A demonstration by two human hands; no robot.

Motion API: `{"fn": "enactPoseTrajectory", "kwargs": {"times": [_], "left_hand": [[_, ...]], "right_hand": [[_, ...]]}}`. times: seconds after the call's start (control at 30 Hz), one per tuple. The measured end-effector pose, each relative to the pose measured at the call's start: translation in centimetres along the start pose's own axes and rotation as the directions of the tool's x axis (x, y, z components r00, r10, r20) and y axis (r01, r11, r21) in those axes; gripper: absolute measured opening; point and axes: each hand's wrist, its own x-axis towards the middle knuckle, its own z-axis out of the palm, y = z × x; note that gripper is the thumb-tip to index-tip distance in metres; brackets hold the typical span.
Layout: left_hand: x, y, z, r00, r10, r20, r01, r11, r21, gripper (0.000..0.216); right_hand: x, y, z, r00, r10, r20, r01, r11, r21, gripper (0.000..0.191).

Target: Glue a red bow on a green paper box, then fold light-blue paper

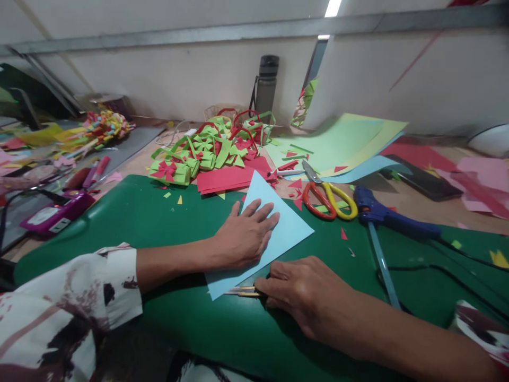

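A light blue sheet of paper (284,233) lies slanted on the green mat (159,212). My left hand (244,236) rests flat on it with the fingers spread. Below the paper's lower edge, my right hand (298,292) is closed around a utility knife (248,292). The knife has a yellow-edged body, and its blade end points left at the paper's lower corner. Whether the blade is under the paper or just touching its edge, I cannot tell. My palm and fingers hide the knife's rear part.
Scissors (330,199) with red and yellow handles and a blue glue gun (392,215) lie to the right. Behind the paper are folded red sheets (226,178) and green-and-red paper crafts (214,151). A dark bottle (265,87) stands at the wall; a phone (425,178) lies right.
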Motion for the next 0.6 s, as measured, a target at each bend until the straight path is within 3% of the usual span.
{"fn": "enactPoseTrajectory", "kwargs": {"times": [0.43,0.6], "left_hand": [[-0.1,0.0,0.2,0.999,-0.011,-0.031,0.008,0.997,-0.075,0.045],[0.0,-0.6,-1.1,0.991,-0.085,-0.100,0.071,0.988,-0.135,0.042]], "right_hand": [[-1.0,-1.0,-0.2,0.996,-0.056,0.066,0.052,0.997,0.064,0.009],[-2.4,0.7,-1.9,0.999,-0.026,-0.047,0.032,0.992,0.125,0.014]]}}
